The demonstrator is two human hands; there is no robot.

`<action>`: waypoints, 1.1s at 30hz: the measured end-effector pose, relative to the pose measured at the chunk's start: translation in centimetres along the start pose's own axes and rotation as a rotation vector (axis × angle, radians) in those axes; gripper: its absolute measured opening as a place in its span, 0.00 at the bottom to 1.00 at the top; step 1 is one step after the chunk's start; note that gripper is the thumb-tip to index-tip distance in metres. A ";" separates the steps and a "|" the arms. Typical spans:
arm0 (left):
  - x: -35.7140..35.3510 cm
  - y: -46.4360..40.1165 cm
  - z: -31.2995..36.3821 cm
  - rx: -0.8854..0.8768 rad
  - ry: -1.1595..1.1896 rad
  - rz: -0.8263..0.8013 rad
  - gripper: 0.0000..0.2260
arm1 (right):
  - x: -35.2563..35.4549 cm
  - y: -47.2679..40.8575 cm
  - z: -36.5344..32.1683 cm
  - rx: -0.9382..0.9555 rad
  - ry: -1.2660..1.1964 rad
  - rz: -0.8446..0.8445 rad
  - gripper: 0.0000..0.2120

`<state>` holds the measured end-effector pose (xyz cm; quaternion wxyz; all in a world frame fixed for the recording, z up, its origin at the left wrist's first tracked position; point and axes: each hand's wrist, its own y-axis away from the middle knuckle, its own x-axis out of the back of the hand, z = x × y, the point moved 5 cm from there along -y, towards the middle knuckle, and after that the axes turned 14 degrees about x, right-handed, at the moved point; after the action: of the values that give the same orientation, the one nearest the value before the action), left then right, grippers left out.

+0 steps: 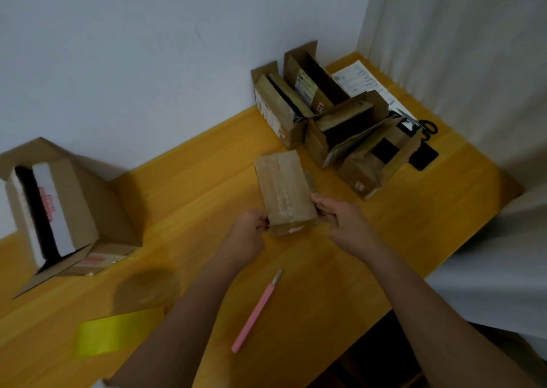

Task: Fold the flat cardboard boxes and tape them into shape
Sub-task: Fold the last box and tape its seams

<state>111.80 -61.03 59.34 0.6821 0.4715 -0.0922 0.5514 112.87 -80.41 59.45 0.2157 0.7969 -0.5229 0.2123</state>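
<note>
A small brown cardboard box [284, 190], its top face striped with clear tape, sits mid-table. My left hand [248, 233] grips its near left corner and my right hand [340, 218] holds its near right edge. A yellow tape roll [115, 333] lies at the near left. A pink utility knife [256, 312] rests between my forearms, blade pointing away.
Several open folded boxes [331, 121] crowd the far right of the wooden table [192, 180]. A larger open box [56, 210] stands at the left by the wall. Black scissors [426, 128], a printed sheet [359, 81] and a black phone [423, 158] lie behind the boxes.
</note>
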 end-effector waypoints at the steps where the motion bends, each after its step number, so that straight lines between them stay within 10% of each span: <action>1: 0.1 -0.1 -0.1 -0.004 0.003 0.004 0.14 | 0.1 0.0 0.0 0.004 0.003 0.002 0.30; 33: -2.3 -0.2 0.1 -0.025 0.046 0.239 0.09 | -1.9 0.2 -0.4 0.062 0.139 0.303 0.22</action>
<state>111.14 -62.59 57.78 0.6193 0.4359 -0.1391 0.6381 111.99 -78.87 58.71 0.1924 0.6986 -0.6140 0.3130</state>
